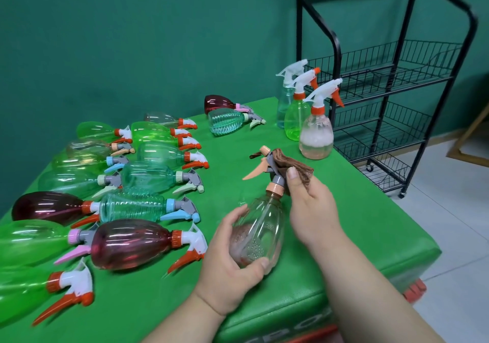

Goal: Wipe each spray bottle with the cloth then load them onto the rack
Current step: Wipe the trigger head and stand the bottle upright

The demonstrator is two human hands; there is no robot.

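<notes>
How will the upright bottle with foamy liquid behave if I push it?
It holds liquid, so the foamy bottle is likely heavy for its size. Its tall trigger head could make it tip if pushed high. Near the table edge, it might fall.

Table [344, 223] takes up the lower frame. Left half is rows of lying bottles [148, 176], plus a spare pair [227, 121] lying top centre. Three upright bottles [316, 136] stand at the far right corner, with the rack [397, 91] just behind them, upper right. There's a held bottle [264, 226] lower centre, cloth [301, 170] at its nozzle.
</notes>
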